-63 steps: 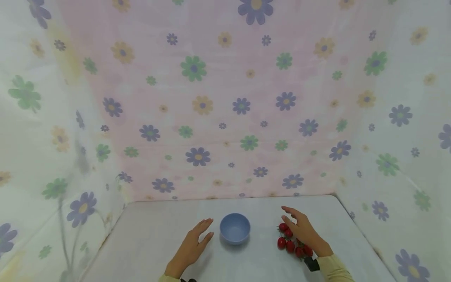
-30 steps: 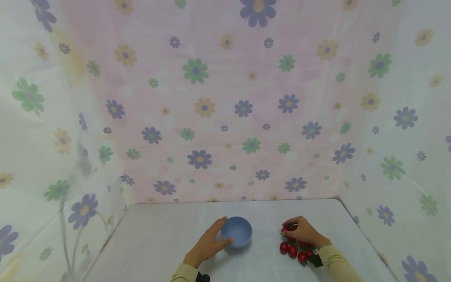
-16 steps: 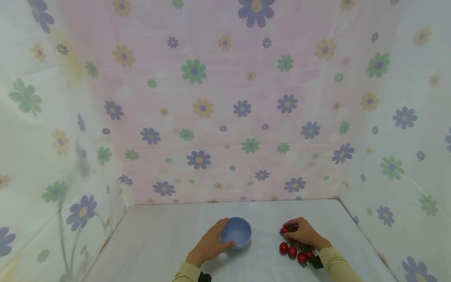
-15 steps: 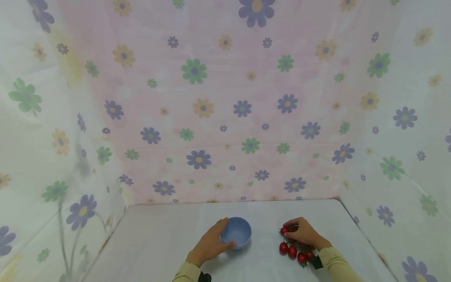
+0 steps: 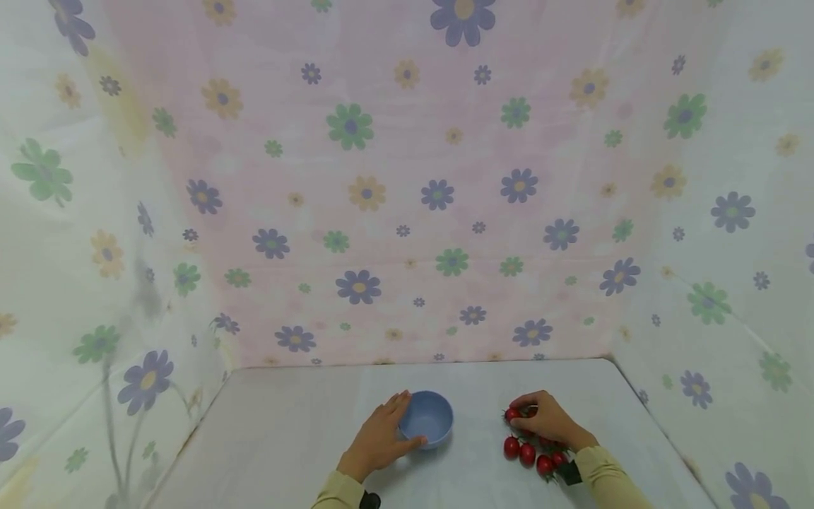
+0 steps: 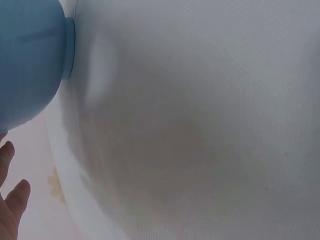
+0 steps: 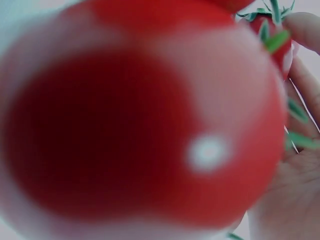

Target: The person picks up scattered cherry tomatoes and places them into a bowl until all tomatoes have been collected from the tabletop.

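Note:
A small blue bowl (image 5: 427,420) stands upright on the table, its inside bare. My left hand (image 5: 376,440) is against its left side, fingers fairly straight along the rim and thumb at the near edge. In the left wrist view some fingertips (image 6: 19,195) show beside the bowl's wall (image 6: 30,60). Over on the right, my right hand (image 5: 552,422) pinches a red cherry tomato (image 5: 512,415) with green leaves, between thumb and fingers. Several more cherry tomatoes (image 5: 527,454) lie under and in front of that hand. One blurred tomato (image 7: 140,135) fills most of the right wrist view.
The white-covered table (image 5: 299,417) ends at a flower-patterned back curtain (image 5: 407,311). Similar patterned sheets hang at the left (image 5: 57,268) and right (image 5: 738,353). A dark wrist device (image 5: 570,473) sits close above the nearest tomatoes.
Since the oldest frame, my left hand has moved right to the bowl. My right hand has come down and taken hold of a cherry tomato. Over the last half second both hands stay almost still.

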Demonstrator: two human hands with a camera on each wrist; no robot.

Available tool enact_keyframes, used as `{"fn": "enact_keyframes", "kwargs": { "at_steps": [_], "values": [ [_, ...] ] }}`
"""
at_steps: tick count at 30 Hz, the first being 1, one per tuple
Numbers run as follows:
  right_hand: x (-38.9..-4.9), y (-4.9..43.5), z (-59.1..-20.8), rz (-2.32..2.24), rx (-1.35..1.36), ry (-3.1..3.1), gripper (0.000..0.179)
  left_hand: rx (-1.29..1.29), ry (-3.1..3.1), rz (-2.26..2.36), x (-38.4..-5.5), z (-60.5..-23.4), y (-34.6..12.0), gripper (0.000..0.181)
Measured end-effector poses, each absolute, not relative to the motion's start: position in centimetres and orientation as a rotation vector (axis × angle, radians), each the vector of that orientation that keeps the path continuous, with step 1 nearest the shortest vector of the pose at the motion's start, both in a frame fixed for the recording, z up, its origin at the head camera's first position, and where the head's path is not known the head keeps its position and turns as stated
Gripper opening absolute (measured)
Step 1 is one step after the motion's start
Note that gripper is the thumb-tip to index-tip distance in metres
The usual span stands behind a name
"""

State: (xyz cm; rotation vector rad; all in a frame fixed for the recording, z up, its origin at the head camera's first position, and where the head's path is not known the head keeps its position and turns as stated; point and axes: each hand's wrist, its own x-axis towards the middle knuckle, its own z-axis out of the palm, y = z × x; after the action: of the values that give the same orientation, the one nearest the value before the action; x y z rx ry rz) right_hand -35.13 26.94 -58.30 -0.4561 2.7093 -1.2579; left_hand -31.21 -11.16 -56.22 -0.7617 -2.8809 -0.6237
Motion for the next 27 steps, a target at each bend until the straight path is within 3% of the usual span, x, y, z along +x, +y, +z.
{"fn": "enact_keyframes", "kwargs": {
  "at_steps": [27],
  "values": [
    [-34.6,24.1,-56.0,-1.571,-0.576,2.652,0.025,-0.698,-2.912,-0.669,-31.4,-56.5,-11.3,0.093]
  ]
}}
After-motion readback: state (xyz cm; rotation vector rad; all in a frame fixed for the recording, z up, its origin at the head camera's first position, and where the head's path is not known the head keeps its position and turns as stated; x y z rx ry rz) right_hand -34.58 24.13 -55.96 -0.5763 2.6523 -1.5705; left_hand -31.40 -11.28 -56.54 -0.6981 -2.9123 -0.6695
